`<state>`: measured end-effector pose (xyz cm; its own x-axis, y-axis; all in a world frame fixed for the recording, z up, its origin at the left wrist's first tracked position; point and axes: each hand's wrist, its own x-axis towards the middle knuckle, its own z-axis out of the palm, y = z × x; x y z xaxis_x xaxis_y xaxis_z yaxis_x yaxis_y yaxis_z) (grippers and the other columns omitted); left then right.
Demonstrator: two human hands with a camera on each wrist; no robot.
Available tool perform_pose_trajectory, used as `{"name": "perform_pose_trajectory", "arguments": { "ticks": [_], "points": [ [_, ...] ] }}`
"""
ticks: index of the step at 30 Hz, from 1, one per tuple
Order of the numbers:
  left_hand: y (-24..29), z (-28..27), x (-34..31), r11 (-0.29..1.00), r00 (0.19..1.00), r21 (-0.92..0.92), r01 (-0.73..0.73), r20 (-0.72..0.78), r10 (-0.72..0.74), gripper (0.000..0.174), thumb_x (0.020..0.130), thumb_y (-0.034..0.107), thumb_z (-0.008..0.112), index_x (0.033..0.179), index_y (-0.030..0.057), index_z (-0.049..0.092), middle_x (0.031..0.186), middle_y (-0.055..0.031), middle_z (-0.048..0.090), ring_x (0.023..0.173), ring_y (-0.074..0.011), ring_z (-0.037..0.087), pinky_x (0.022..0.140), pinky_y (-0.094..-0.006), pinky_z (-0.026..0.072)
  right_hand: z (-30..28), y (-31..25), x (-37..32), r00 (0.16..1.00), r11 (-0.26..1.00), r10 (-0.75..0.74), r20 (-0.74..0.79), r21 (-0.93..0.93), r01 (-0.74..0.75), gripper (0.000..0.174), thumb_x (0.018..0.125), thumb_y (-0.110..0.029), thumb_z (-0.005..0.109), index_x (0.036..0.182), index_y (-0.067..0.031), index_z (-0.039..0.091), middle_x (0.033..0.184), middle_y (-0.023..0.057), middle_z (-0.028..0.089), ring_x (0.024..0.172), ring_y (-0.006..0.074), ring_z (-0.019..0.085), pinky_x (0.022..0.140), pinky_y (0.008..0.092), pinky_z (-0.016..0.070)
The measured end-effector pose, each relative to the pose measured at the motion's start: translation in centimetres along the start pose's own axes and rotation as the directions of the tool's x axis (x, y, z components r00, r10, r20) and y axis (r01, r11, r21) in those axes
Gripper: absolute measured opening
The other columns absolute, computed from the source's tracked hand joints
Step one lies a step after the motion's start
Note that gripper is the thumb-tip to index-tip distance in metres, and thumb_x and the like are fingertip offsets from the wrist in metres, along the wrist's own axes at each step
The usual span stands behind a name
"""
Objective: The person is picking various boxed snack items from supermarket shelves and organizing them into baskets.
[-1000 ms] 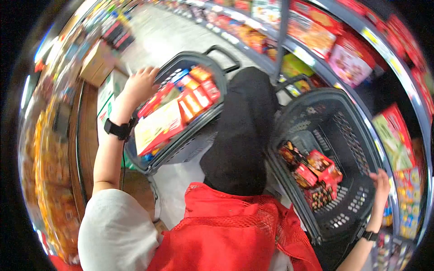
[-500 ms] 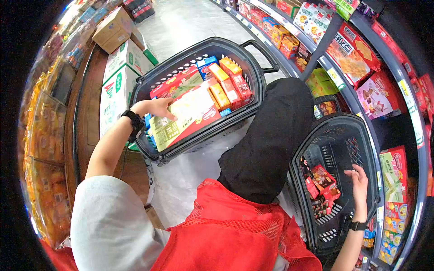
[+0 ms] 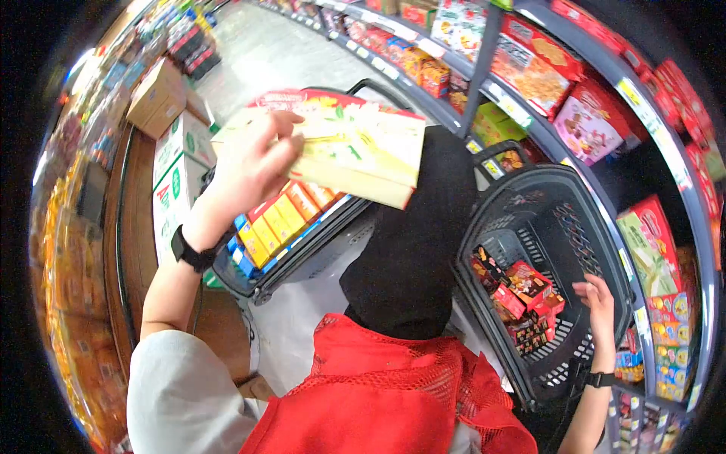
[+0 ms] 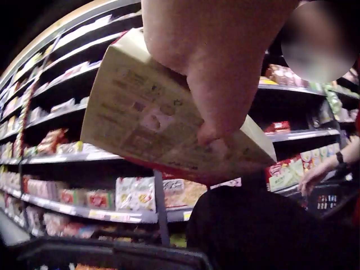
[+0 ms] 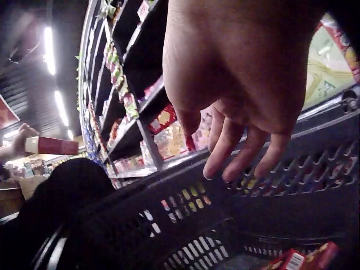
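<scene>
My left hand (image 3: 253, 166) grips a large flat cream-and-red food carton (image 3: 363, 147), holding it tilted over the left shopping basket (image 3: 274, 277). Seen from the left wrist, the thumb presses on the printed back of the carton (image 4: 140, 121). Yellow and orange small boxes (image 3: 281, 225) fill the part of that dark basket which the carton leaves visible. My right hand (image 3: 599, 309) hangs above the right shopping basket (image 3: 541, 216) with fingers loosely bent and nothing in them. Small red and dark packets (image 3: 529, 287) lie at the bottom there, below and left of the hand.
Grey shelving (image 3: 665, 125) with boxed snacks runs along the right side. Stacked white-and-green cartons (image 3: 178, 181) and a brown cardboard box (image 3: 159, 98) stand at the left. A black-clothed knee (image 3: 397, 242) rises between the baskets. Pale floor (image 3: 265, 45) stretches ahead.
My left hand has gone from reaching over the left basket to lifting the cream-and-red carton up out of it. My right hand moved from the right basket's rim to above its inside.
</scene>
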<state>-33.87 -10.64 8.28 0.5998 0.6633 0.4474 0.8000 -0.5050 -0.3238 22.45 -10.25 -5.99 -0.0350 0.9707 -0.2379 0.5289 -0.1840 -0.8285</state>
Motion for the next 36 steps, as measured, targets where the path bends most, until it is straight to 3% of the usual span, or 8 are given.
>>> {"name": "perform_pose_trajectory", "arguments": {
  "ticks": [4, 8, 14, 18, 20, 28, 32, 36],
  "points": [
    [4.6, 0.7, 6.7, 0.881, 0.846, 0.249, -0.402, -0.265, 0.462, 0.024, 0.070, 0.010, 0.066, 0.091, 0.0158, 0.054, 0.103, -0.0025, 0.058, 0.097, -0.0268, 0.058, 0.081, -0.0372, 0.0495, 2.3, -5.6, -2.5, 0.981, 0.953, -0.154, 0.114, 0.280, 0.117, 0.045, 0.090, -0.033, 0.046, 0.121, 0.0000, 0.042, 0.112, 0.0122, 0.055, 0.101, 0.0187, 0.053, 0.087, 0.0311, 0.0408],
    [11.9, 2.6, 12.2, 0.822, 0.725, 0.171, -0.544, -0.397, 0.562, 0.024, 0.078, 0.026, 0.058, 0.102, 0.0276, 0.054, 0.114, 0.0067, 0.055, 0.104, -0.0165, 0.055, 0.091, -0.0390, 0.0402, 3.7, -7.9, -4.8, 0.898, 0.632, -0.402, 0.181, 0.764, 0.129, 0.057, 0.089, -0.035, 0.049, 0.130, -0.0002, 0.029, 0.126, 0.0133, 0.044, 0.112, 0.0218, 0.046, 0.096, 0.0351, 0.0351],
    [23.7, 6.8, 20.4, 0.710, 0.664, -0.019, -0.704, -0.371, 0.649, 0.044, 0.072, 0.030, 0.063, 0.114, 0.0223, 0.051, 0.126, 0.0020, 0.045, 0.120, -0.0188, 0.041, 0.098, -0.0393, 0.0328, -1.4, -7.3, -6.0, 0.949, 0.362, 0.162, -0.271, 0.911, 0.199, 0.039, 0.083, -0.010, 0.057, 0.119, -0.0023, 0.043, 0.111, 0.0076, 0.056, 0.103, 0.0170, 0.053, 0.091, 0.0329, 0.0407],
    [27.2, 9.8, 25.7, 0.583, 0.933, -0.747, -0.320, -0.356, 0.055, 0.088, 0.058, 0.022, 0.077, 0.131, 0.0063, 0.030, 0.137, -0.0184, 0.026, 0.126, -0.0365, 0.026, 0.103, -0.0433, 0.0254, -7.9, -3.5, -5.7, 0.779, 0.647, -0.145, -0.609, 0.538, 0.541, 0.049, 0.072, 0.000, 0.065, 0.117, -0.0021, 0.046, 0.109, 0.0064, 0.057, 0.101, 0.0150, 0.053, 0.090, 0.0287, 0.0401],
    [28.5, 12.9, 28.6, 0.601, 0.958, -0.774, -0.201, -0.282, -0.043, 0.096, 0.062, 0.019, 0.076, 0.134, -0.0023, 0.015, 0.137, -0.0238, 0.021, 0.127, -0.0388, 0.024, 0.104, -0.0422, 0.0230, -11.1, -1.8, -5.4, 0.801, 0.756, -0.219, -0.558, 0.422, 0.501, 0.051, 0.071, 0.000, 0.066, 0.118, -0.0022, 0.045, 0.109, 0.0059, 0.057, 0.100, 0.0140, 0.053, 0.089, 0.0275, 0.0401],
    [31.5, 20.1, 40.1, -0.105, 0.987, -0.988, 0.112, 0.098, 0.129, 0.092, 0.073, 0.021, 0.071, 0.136, -0.0031, 0.008, 0.126, -0.0170, 0.040, 0.108, -0.0210, 0.048, 0.092, -0.0309, 0.0400, -17.0, 3.7, -1.7, 0.759, 0.589, -0.216, -0.614, 0.538, 0.603, 0.048, 0.071, 0.002, 0.065, 0.115, -0.0026, 0.047, 0.105, 0.0060, 0.058, 0.098, 0.0138, 0.054, 0.088, 0.0276, 0.0408],
    [31.0, 19.8, 45.5, 0.394, 0.913, -0.899, -0.192, -0.017, 0.407, 0.074, 0.069, 0.032, 0.073, 0.127, 0.0017, 0.039, 0.122, -0.0166, 0.047, 0.109, -0.0242, 0.049, 0.097, -0.0324, 0.0350, -18.5, 5.7, -0.4, 0.709, 0.506, -0.160, -0.687, 0.560, 0.657, 0.046, 0.071, 0.005, 0.063, 0.114, -0.0009, 0.046, 0.106, 0.0079, 0.058, 0.097, 0.0153, 0.055, 0.087, 0.0281, 0.0420],
    [31.3, 14.6, 48.1, 0.524, 0.883, -0.848, 0.083, 0.307, 0.356, 0.074, 0.070, 0.052, 0.064, 0.122, 0.0023, 0.048, 0.119, -0.0187, 0.052, 0.113, -0.0242, 0.047, 0.097, -0.0295, 0.0322, -19.5, 6.3, -0.6, 0.710, 0.465, -0.126, -0.693, 0.592, 0.659, 0.047, 0.070, 0.005, 0.063, 0.114, -0.0004, 0.046, 0.105, 0.0087, 0.058, 0.098, 0.0163, 0.054, 0.088, 0.0288, 0.0417]
  ]
}}
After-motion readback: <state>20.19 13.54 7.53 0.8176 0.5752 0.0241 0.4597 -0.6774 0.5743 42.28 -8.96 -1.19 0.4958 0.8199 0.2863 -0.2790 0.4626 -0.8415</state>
